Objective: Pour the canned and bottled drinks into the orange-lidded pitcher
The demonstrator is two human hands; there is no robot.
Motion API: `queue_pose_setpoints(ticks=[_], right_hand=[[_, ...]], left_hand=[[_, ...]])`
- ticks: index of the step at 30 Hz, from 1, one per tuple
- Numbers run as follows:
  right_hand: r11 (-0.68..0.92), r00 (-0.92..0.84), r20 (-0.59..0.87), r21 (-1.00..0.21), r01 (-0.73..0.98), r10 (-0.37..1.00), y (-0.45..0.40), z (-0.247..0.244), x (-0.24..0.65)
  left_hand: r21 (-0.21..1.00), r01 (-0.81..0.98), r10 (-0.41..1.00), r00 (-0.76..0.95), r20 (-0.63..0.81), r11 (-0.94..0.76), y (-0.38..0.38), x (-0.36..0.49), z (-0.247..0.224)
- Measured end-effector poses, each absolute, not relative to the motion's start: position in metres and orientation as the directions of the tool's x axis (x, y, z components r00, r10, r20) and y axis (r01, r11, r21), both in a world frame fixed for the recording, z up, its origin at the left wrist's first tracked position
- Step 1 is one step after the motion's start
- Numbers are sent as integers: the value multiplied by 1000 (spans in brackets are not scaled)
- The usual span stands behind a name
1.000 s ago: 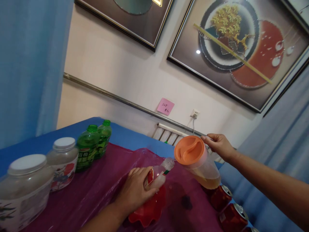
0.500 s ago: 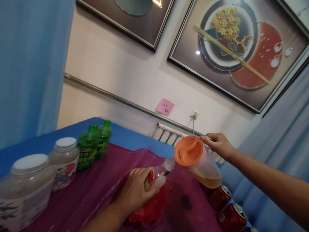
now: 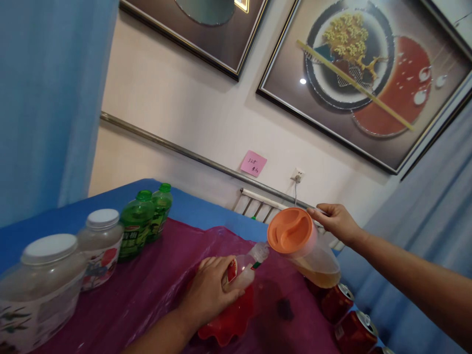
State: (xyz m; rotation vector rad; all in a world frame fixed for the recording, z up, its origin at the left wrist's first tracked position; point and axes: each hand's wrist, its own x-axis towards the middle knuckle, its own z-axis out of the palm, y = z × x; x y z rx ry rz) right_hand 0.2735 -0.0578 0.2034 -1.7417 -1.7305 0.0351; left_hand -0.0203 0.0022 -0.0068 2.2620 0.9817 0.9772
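My left hand (image 3: 213, 290) is wrapped round a clear plastic bottle (image 3: 243, 275) with a red label, tilted so that its open mouth points up and to the right. Under that bottle is a red bowl (image 3: 230, 324) with a wavy rim, partly covered by the hand. On the right, my right hand (image 3: 337, 221) grips the handle of a pitcher (image 3: 320, 265) with an orange lid (image 3: 289, 230). The pitcher leans left and holds some amber liquid in its lower part. Its lid edge is close to the bottle's mouth; no clear stream shows between them.
Two green bottles (image 3: 136, 226) and two white-lidded jars (image 3: 49, 290) line the left of the purple plastic sheet (image 3: 173, 250). Several red cans (image 3: 356, 329) stand at the right edge. A dark wet patch (image 3: 283, 309) marks the sheet. Behind are a rail (image 3: 191, 156) and wall.
Almost nothing differs. Both hands keep their hold on the bottle and the pitcher, and the whole view has shifted very slightly.
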Motion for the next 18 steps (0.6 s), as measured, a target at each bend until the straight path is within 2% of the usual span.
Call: queue_pose_setpoints(ticks=[18], right_hand=[[117,101,445,-436,892,890,-56,203,272]], left_hand=[[666,412,771,472,428,-622,3,-21,-9]])
